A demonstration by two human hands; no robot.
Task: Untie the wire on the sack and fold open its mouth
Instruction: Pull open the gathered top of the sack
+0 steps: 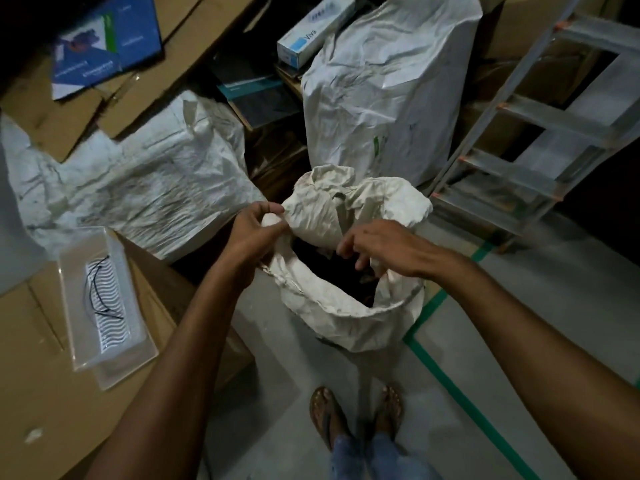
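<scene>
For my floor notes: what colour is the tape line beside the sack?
Green floor tape line; head view shows it.

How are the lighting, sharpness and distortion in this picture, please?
Head view: dim, uneven light, top-left corner black; inside the crumpled white woven sack it is too dark to read; wide-angle distortion leans the silver metal stepladder; the right hand looks slightly motion-smeared, the left hand sharper.

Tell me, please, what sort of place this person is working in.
Most likely a storeroom or warehouse corner: cardboard cartons are piled about, stuffed white sacks sit among them, and an aluminium stepladder stands on a concrete floor marked with green tape.
</scene>
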